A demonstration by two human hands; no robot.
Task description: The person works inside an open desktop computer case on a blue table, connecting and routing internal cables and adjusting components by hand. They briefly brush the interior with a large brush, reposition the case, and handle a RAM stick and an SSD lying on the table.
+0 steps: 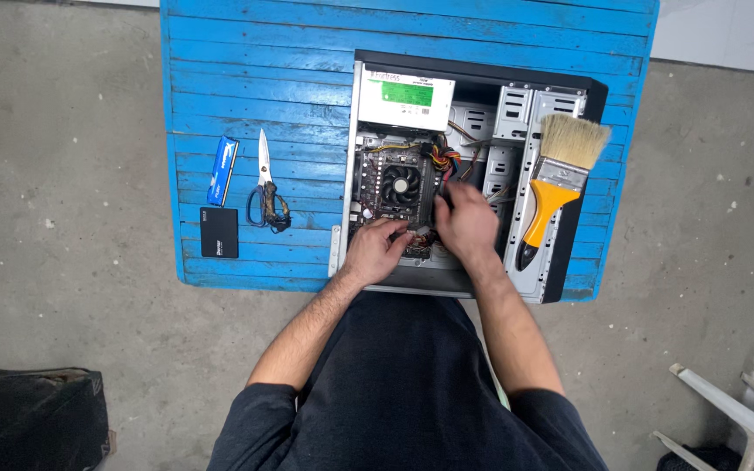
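Head cam: both hands [421, 234] inside PC case [569, 279], paintbrush [558, 187] on rt edge.

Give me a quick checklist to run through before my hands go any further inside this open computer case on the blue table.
1. Both hands in view: ok. The left hand and right hand sit over the lower part of the motherboard.
2. What the fingers grip: cannot tell, they hide it.
3. Paintbrush out of the way: ok, it rests on the drive bay side of the case, apart from the hands.
4. Scissors away from the work: ok, on the table left of the case.
5. Loose cables clear of the fan: cannot tell.
6. Power disconnected: cannot tell.
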